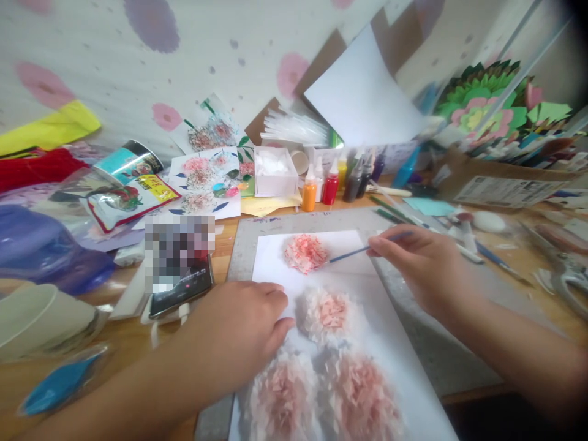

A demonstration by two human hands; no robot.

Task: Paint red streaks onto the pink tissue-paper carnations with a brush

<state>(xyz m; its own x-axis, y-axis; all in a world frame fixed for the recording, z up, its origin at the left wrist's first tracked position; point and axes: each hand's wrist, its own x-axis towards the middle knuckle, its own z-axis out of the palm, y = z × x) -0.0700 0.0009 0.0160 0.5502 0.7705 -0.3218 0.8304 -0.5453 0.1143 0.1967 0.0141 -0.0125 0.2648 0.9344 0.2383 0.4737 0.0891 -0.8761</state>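
My right hand (pixel 413 263) pinches a thin blue paintbrush (pixel 350 253) between thumb and fingers. The brush's tip is at the right edge of a paper flower (pixel 305 253) with red-marked petals, at the top of a white sheet (pixel 271 260). Resting on the sheet's left edge, my left hand (pixel 250 321) lies palm down with its fingers stretched out, apparently holding nothing. Closer to me on the sheet are a pale pink and white flower (pixel 331 313) and two larger ones, a left flower (pixel 282 392) and a right flower (pixel 362 392).
Behind the sheet stand small paint bottles (pixel 329 187) and a white box (pixel 275 174). To the left lie a phone (pixel 181 297), a paper cup (pixel 37 321) and a snack packet (pixel 131 202). On the right are scissors (pixel 572 282), brushes and a cardboard box (pixel 500 180).
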